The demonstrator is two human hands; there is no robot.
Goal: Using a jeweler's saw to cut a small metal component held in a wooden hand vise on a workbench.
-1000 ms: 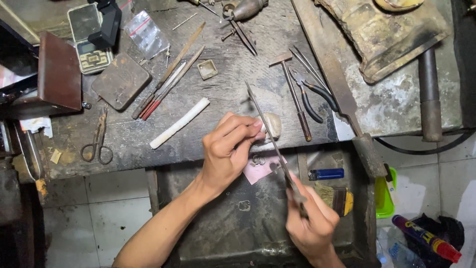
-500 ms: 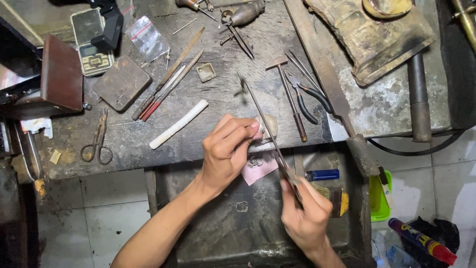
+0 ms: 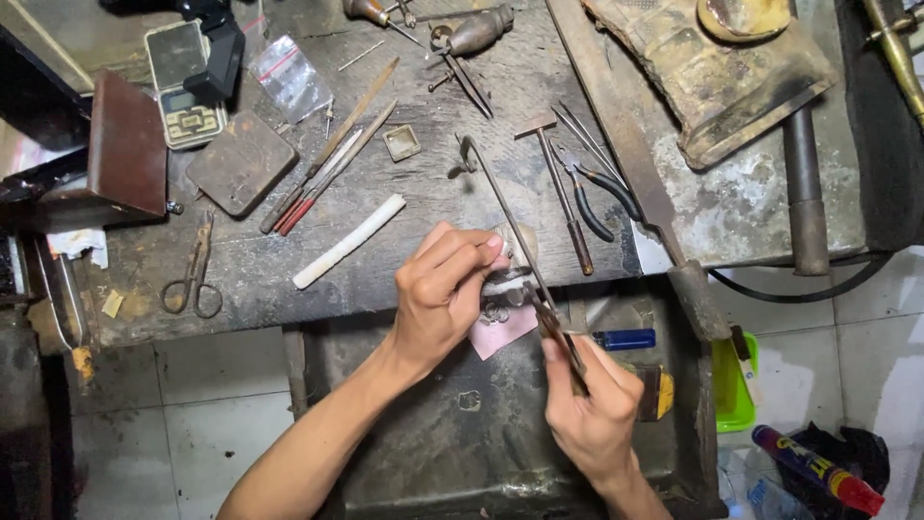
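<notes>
Left hand [image 3: 438, 299] pinches a small silvery metal piece [image 3: 500, 289] at the bench [image 3: 404, 270] edge. Right hand [image 3: 587, 414], grip closed, holds a saw frame [image 3: 510, 221] whose blade meets the piece. Cutting appears under way, not finished; 1 pink paper [image 3: 502, 329] lies below.

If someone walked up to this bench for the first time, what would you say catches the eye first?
The two bare hands at the bench's front edge: the left hand pinches a small metal piece against the edge, while the right hand grips a thin saw frame slanting up across it. Around them the dark worn workbench is strewn with tools, such as scissors at left and pliers at right.
</notes>
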